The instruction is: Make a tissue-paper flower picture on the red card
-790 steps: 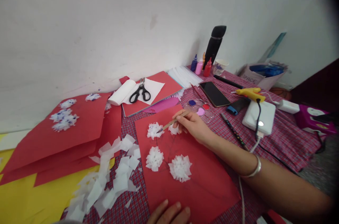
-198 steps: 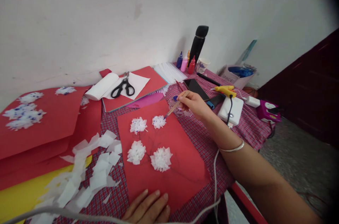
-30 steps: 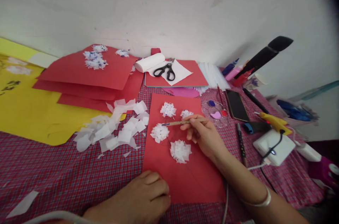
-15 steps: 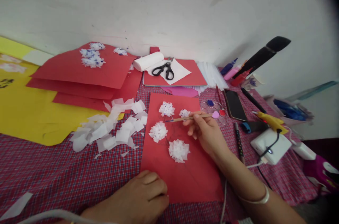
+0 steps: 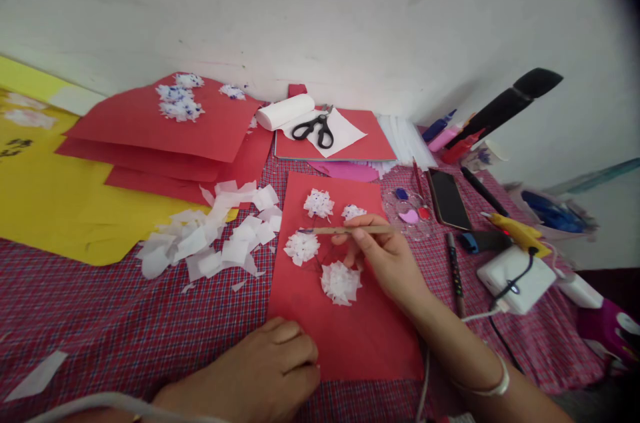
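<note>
A red paper sheet (image 5: 350, 336) lies on the checked cloth with several white tissue flowers (image 5: 341, 281) stuck on it. My right hand (image 5: 387, 260) pinches a thin wooden paintbrush (image 5: 345, 230) held almost level, its tip over the left middle flower (image 5: 301, 246). My left hand (image 5: 265, 370) rests with curled fingers on the cloth, fingertips pressing the sheet's lower left edge. A clear paint palette (image 5: 411, 213) with blue, pink and red blobs sits just right of the sheet.
Torn white tissue pieces (image 5: 215, 236) lie left of the sheet, beside red sheets (image 5: 150, 136) and yellow paper (image 5: 55, 203). Scissors (image 5: 314, 128) and a tissue roll (image 5: 290, 110) sit behind. At right: a phone (image 5: 447, 196), glue gun (image 5: 515, 231), white power bank (image 5: 517, 270), paint bottles (image 5: 443, 136).
My right hand has drawn the brush back from the palette side and a little toward me, its tip now reaching the left middle flower. My left hand has stayed on the sheet's edge.
</note>
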A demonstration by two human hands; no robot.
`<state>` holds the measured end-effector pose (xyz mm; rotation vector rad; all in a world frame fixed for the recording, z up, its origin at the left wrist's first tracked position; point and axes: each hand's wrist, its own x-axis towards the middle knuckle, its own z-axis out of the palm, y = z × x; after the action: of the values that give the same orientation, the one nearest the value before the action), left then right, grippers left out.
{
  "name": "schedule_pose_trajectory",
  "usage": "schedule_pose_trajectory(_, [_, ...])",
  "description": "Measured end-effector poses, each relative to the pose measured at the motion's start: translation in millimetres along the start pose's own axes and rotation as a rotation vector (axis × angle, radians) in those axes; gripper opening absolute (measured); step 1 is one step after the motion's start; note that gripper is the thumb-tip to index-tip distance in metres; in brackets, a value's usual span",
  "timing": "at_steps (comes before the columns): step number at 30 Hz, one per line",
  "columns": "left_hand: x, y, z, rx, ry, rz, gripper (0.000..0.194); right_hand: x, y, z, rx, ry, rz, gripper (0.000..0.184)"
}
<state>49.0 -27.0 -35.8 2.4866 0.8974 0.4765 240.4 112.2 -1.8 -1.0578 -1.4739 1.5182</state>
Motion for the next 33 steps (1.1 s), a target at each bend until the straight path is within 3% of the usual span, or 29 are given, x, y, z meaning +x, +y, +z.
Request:
schedule_pose_trajectory(6, [0,3,0.8,0.012,0.013,-0.021,0.015,-14,-3,7,-0.18,-0.161,-0.146,0.012])
schedule_pose_trajectory(11, [0,4,-1.1,0.002,0.0,-0.026,0.013,-19,-5,4,-0.21,-0.139,-0.228,0.012])
schedule_pose_trajectory(17, [0,4,-3.3,0.0,-0.022,-0.025,0.014,-17,-3,2,-0.32,-0.212,-0.185,0.012])
schedule_pose_trajectory(23, [-1,4,-4.4,-0.004,-0.049,-0.023,0.016,-12,-8,-4,-0.139,-0.092,-0.114,0.018])
schedule_pose_trajectory(29, [-2,3,1.3,0.001,-0.019,-0.039,0.016,0,1,-9,-0.095,-0.216,0.025,0.024])
schedule_pose_trajectory(33, [-3,3,4.3,-0.008,0.029,-0.028,0.014,10,6,-26,-0.026,-0.063,0.043,0.022])
